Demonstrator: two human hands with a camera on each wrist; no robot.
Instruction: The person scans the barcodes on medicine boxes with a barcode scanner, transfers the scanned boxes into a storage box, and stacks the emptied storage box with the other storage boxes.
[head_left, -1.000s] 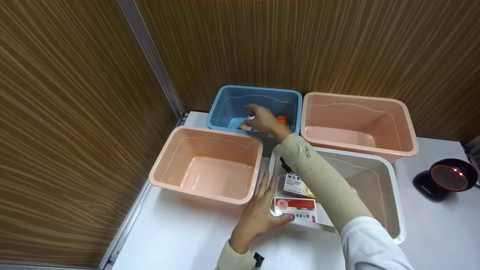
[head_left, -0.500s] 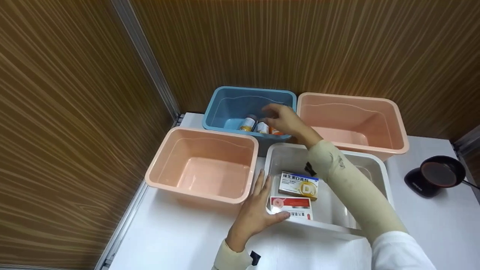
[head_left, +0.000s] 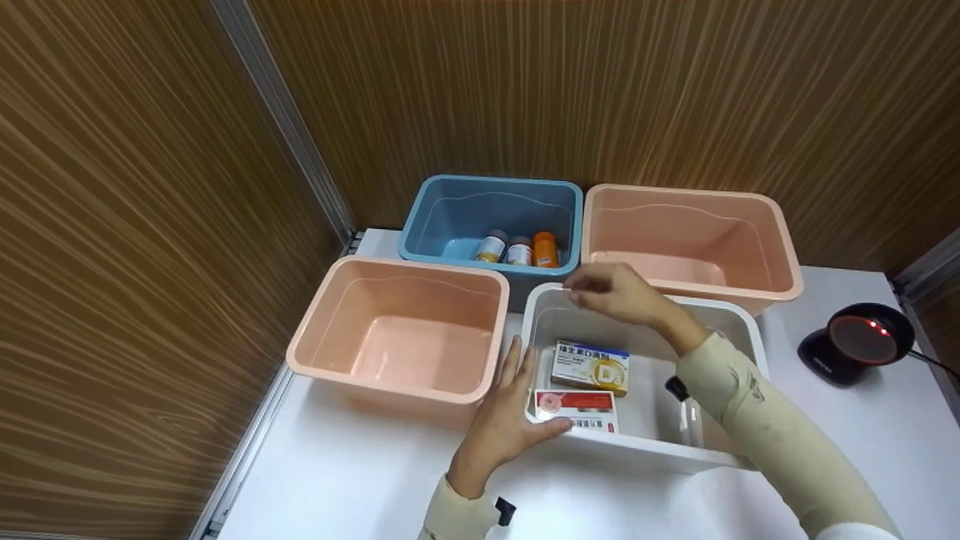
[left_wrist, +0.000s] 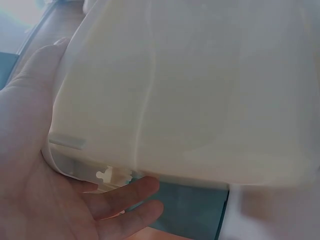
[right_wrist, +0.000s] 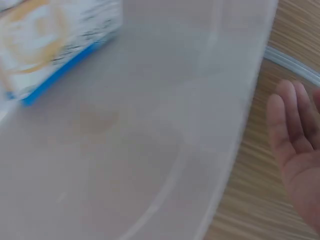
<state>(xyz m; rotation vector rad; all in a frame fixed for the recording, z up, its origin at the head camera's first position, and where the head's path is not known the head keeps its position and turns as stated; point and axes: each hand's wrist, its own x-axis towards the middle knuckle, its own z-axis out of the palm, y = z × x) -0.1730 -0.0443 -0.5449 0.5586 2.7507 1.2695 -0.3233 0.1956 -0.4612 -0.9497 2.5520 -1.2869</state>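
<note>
My left hand [head_left: 499, 424] rests on the near-left corner of a white bin [head_left: 645, 444], fingers along its left side and thumb at the front rim. In the left wrist view that hand [left_wrist: 60, 200] spreads around the bin's outer wall [left_wrist: 175, 100]. My right hand [head_left: 619, 294], fingers loosely bent and holding nothing, hovers over the bin's far rim. Inside the bin lie a vitamin D drops box [head_left: 590, 367] and a red-and-white medicine box [head_left: 575, 409]. Behind it, a blue bin [head_left: 499, 180] contains two white-labelled bottles [head_left: 491, 246] and an orange bottle [head_left: 545, 250].
One peach bin [head_left: 397, 397] stands left of the white bin, another peach bin [head_left: 682, 193] behind it. At the right is a black device with a round head [head_left: 862, 337] and a cable. Wood-grain panels [head_left: 487, 90] border the white table [head_left: 345, 457].
My right hand has withdrawn from the blue bin, moving right and toward me to above the white bin; the bottles now show fully. My left hand keeps its place at the corner.
</note>
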